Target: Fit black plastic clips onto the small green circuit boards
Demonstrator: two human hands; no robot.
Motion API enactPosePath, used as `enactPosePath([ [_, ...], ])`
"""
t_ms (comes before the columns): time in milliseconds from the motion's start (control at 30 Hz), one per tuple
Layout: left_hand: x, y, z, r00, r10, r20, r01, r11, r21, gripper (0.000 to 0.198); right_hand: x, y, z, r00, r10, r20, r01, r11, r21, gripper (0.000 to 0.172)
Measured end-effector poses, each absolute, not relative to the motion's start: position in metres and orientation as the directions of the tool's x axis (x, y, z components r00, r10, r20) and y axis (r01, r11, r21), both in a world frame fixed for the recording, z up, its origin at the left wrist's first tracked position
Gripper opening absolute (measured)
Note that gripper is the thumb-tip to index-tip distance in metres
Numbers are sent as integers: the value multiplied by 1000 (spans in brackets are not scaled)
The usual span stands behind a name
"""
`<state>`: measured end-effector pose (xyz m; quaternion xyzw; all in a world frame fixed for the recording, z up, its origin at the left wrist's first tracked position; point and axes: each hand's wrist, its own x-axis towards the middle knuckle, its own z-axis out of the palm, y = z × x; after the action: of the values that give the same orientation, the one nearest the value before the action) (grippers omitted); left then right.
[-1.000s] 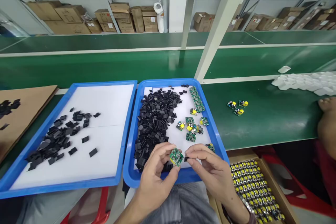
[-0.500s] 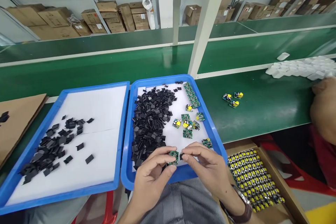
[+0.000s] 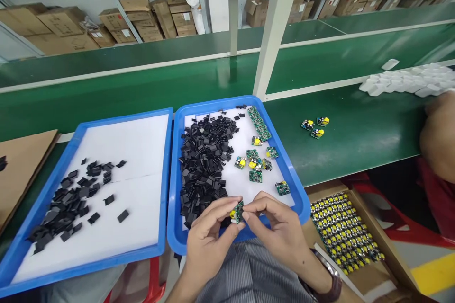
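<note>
My left hand (image 3: pixel 215 232) pinches a small green circuit board (image 3: pixel 239 212) with a yellow part on it, between thumb and fingers above the near edge of the blue tray (image 3: pixel 172 208). My right hand (image 3: pixel 275 225) is closed at the board's right side, its thumb and forefinger tips touching it. The small black piece in those fingertips is mostly hidden. A heap of black plastic pieces (image 3: pixel 204 161) fills the tray's left half. More circuit boards (image 3: pixel 255 176) lie loose on its right half, with a joined strip of boards (image 3: pixel 259 123) at the far right corner.
A second blue tray (image 3: pixel 161 218) with scattered black pieces (image 3: pixel 67 203) stands on the left, beside cardboard (image 3: pixel 24 165). Several boards (image 3: pixel 317 133) rest on the green bench (image 3: pixel 341 151). Lower right is a carton of boards (image 3: pixel 346 232). Another person's arm (image 3: pixel 439 137) is near white casings (image 3: pixel 408 80).
The circuit board has turned more edge-on in my left hand. My right fingertips, apart from it before with a black piece, have come left against the board. The view has shifted slightly.
</note>
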<state>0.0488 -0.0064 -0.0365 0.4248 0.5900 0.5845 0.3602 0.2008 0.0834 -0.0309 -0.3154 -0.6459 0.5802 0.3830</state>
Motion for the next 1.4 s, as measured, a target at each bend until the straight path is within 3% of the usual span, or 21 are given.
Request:
enactPosePath([
  [400, 48, -2, -34, -345, 919, 191, 273, -97, 957, 39, 207, 88, -34, -557, 812, 173, 21, 222, -975, 11],
  [567, 45, -3, -33, -312, 923, 227, 351, -111, 930, 40, 206, 88, -39, -539, 835, 111, 32, 152, -988, 10],
  [700, 42, -5, -32, -273, 933, 235, 400, -112, 910, 44, 203, 88, -38, -578, 815, 35, -63, -2, -998, 7],
  [833, 44, -6, -33, -328, 915, 235, 389, -96, 916, 45, 198, 86, -36, -545, 838, 41, -60, 10, -998, 9],
  [1100, 49, -7, -31, -441, 893, 86, 202, 5, 979, 28, 194, 75, -40, -478, 868, 130, -53, 119, -991, 10],
  [1200, 48, -7, -31, -417, 902, 111, 219, -19, 976, 32, 195, 73, -42, -461, 869, 179, -62, 169, -984, 11],
  [1400, 45, -9, -34, -378, 903, 203, 331, -73, 941, 41, 201, 78, -40, -567, 820, 75, -45, 60, -997, 8],
])
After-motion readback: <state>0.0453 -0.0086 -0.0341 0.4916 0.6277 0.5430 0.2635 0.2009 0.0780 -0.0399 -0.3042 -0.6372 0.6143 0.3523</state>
